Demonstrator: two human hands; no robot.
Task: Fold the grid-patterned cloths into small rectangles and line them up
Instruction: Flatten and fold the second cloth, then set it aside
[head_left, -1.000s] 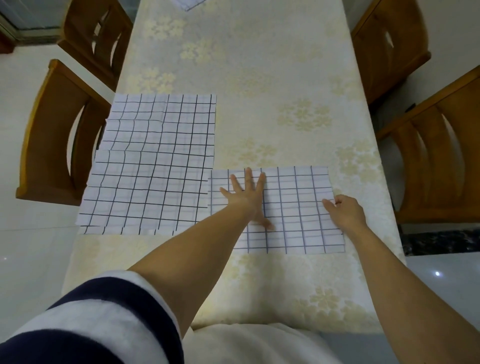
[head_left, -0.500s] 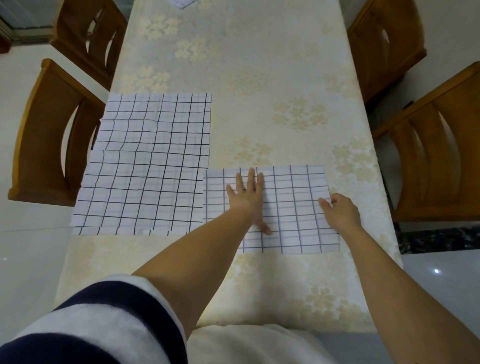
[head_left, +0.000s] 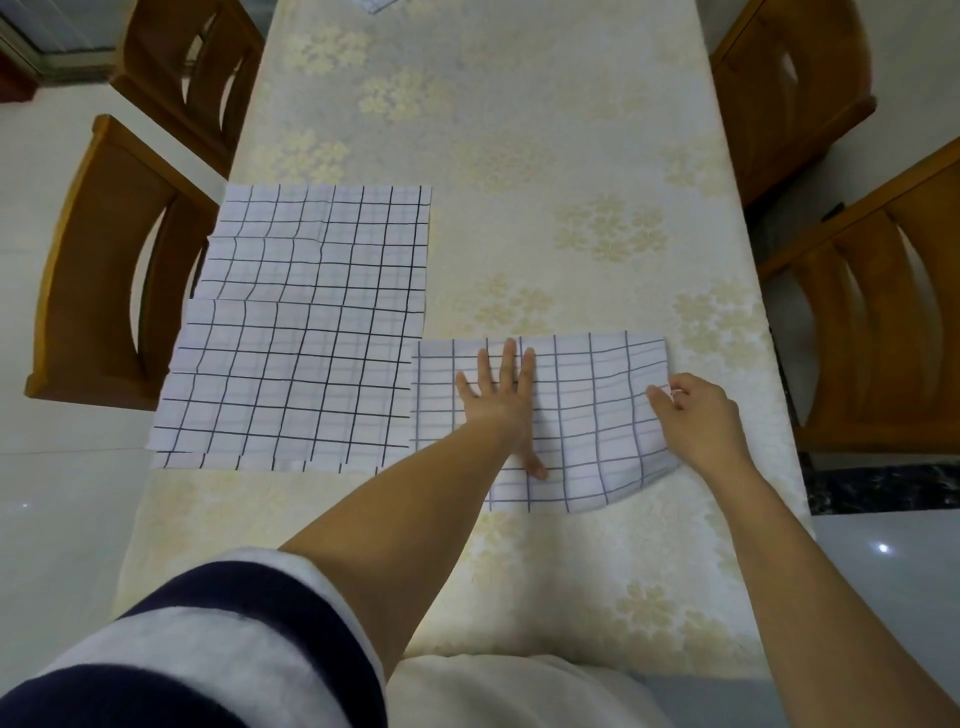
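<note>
A white cloth with a dark grid (head_left: 592, 415) lies folded on the table in front of me. My left hand (head_left: 501, 400) presses flat on its middle, fingers spread. My right hand (head_left: 696, 415) pinches the cloth's right edge and holds it raised off the table, so the near right corner curls up. To the left lie several folded grid cloths (head_left: 301, 332), overlapping one another in a column along the table's left side.
The table (head_left: 519, 156) wears a cream cloth with a pale flower print. Wooden chairs stand on both sides, the left chair (head_left: 98, 260) close to the cloth column and the right chair (head_left: 883, 312) beside my right hand. Another cloth's corner (head_left: 374, 4) peeks in at the far end.
My right hand has closed on the cloth's right edge and lifted it, curling the near right corner. My left hand's fingers drew closer together and stayed pressed down.
</note>
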